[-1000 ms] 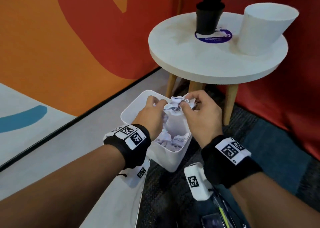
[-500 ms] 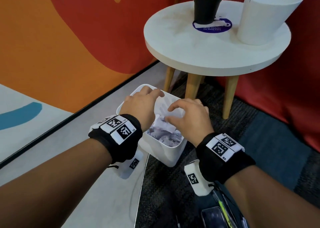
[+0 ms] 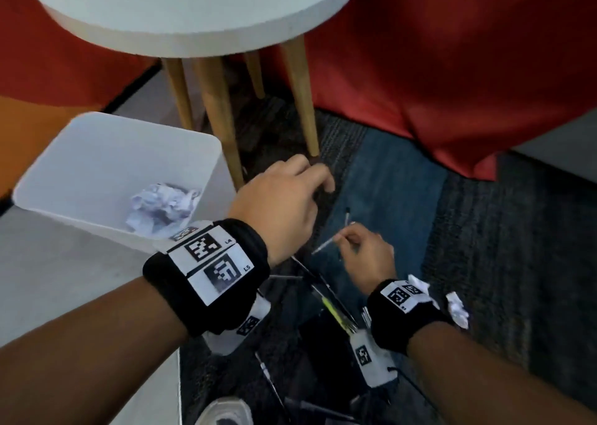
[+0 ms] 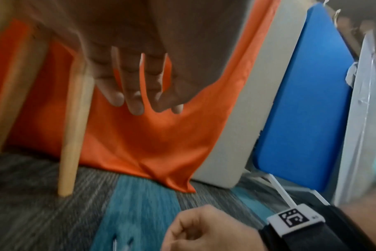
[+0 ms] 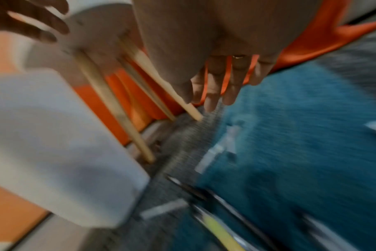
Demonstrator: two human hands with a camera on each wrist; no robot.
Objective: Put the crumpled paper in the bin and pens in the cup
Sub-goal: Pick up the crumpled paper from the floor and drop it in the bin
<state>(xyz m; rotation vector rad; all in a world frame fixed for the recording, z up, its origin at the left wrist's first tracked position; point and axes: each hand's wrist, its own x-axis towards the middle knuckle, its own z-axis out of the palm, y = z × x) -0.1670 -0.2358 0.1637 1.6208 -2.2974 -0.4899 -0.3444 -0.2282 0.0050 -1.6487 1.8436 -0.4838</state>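
The white bin stands on the floor at left, with crumpled paper lying inside. My left hand hovers to the right of it near a table leg, fingers loose and holding nothing. My right hand is lower, over the blue carpet. Its fingertips are at a clear pen; the right wrist view shows its fingers straight with nothing in them. More pens, one yellow, lie below both wrists. Two crumpled paper balls lie beside my right wrist.
The round white table on wooden legs stands just behind the bin. A red cloth hangs down to the carpet at right. A dark phone lies among the pens. A clear round-rimmed object sits at the bottom edge.
Both hands let the crumpled paper go into the bin and moved right. The right hand dropped down to the pens. My view tilted downward.
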